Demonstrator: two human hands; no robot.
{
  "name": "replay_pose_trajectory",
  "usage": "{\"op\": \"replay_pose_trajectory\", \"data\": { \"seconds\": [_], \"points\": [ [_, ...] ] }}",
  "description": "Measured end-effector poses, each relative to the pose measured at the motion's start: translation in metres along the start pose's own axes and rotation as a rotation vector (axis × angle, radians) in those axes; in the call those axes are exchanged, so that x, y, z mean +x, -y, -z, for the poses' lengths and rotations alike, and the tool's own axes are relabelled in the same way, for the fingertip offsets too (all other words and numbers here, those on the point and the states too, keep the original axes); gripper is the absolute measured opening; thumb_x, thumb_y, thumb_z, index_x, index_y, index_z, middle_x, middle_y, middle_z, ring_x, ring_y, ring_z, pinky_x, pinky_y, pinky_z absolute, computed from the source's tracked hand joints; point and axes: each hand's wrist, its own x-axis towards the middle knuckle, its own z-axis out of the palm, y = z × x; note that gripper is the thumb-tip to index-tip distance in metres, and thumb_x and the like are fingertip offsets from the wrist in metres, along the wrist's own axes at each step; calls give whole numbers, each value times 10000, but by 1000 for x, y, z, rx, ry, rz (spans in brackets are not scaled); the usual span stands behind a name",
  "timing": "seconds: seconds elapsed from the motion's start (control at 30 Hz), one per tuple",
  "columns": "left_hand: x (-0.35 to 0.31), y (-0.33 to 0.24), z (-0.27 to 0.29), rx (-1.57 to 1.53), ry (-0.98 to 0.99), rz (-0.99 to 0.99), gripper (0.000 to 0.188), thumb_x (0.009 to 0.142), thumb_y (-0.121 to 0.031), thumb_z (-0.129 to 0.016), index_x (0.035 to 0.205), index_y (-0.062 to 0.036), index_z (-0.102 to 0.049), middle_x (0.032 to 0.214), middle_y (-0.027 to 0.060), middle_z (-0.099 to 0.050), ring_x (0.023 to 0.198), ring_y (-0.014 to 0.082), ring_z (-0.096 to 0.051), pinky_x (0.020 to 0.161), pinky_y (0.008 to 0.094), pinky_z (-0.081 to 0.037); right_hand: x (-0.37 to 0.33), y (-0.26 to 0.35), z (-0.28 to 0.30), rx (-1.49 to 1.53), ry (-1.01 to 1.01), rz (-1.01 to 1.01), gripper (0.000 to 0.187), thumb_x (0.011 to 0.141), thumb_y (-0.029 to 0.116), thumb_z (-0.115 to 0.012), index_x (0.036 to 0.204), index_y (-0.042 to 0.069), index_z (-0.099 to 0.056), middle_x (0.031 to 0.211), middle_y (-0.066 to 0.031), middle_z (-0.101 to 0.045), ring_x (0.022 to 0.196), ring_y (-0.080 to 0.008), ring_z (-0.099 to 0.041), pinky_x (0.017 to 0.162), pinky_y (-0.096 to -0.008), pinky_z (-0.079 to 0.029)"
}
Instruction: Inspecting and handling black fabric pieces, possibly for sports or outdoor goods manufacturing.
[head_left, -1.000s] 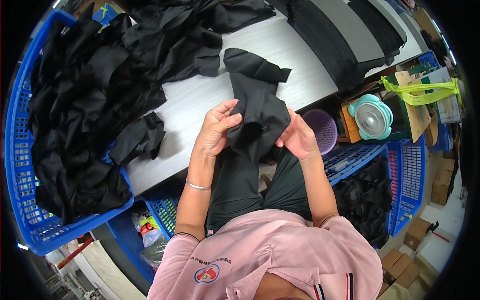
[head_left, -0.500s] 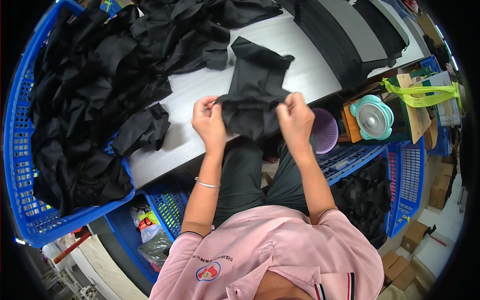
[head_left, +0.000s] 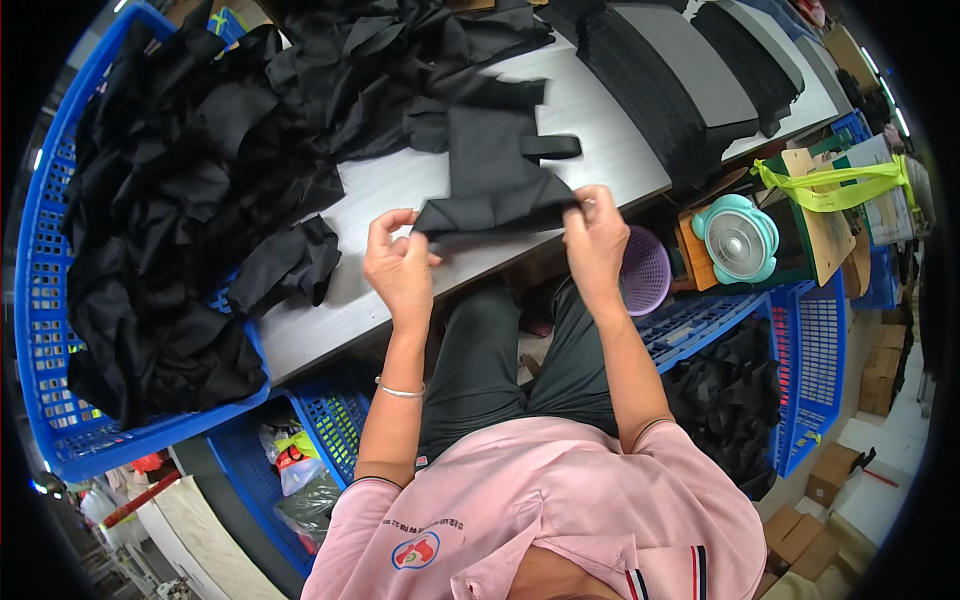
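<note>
A black cloth bag lies partly on the white table, its near edge stretched sideways between my hands. Triangular folds show at its near corners, and a strap-like loop sticks out on its right side. My left hand pinches the near left corner between thumb and fingers. At the near right corner, my right hand is closed on the cloth in the same way. The bag's far end is smeared by motion, close to a heap of crumpled black cloth pieces.
A big blue basket full of black cloth stands at the left. Neat stacks of black pieces lie at the table's far right. A purple basket, a turquoise fan and a lower blue crate are on the right.
The bag has moved away from me, from the table's near edge further onto the tabletop. Its near edge is now pulled straight, folds flattened, and my hands are slightly wider apart.
</note>
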Motion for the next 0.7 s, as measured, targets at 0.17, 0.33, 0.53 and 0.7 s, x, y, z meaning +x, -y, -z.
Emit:
{"op": "replay_pose_trajectory", "data": {
  "seconds": [0.17,0.33,0.53,0.7],
  "points": [
    [9,-22,-5,438,136,-511,616,716,60,-573,1321,-57,-563,1362,156,-558,1265,303,-536,1053,429,-436,16,-20,18,108,121,-177,100,877,26,-622,976,38,-626,536,-25,-536,451,-84,-498,467,-283,-396],
    [9,-28,-59,416,597,-709,696,683,-4,-609,1372,-85,-553,1407,166,-541,1352,355,-466,1152,461,-325,5,-19,22,209,338,-267,113,907,73,-638,1012,34,-646,582,-29,-608,456,-82,-546,434,-261,-413],
    [55,10,-97,550,506,-658,141,791,-53,-701,927,-26,-727,933,101,-706,952,305,-625,888,396,-473,46,-4,63,-99,115,40,183,904,137,-724,1037,24,-671,746,-125,-673,612,-218,-672,602,-326,-517],
    [59,19,-99,587,486,-642,247,797,-64,-712,1041,-33,-716,1069,115,-696,1050,313,-613,942,400,-468,146,0,108,-777,-398,656,404,845,211,-779,1193,56,-646,1093,-112,-660,1078,-305,-612,894,-424,-486]
  ]
}}
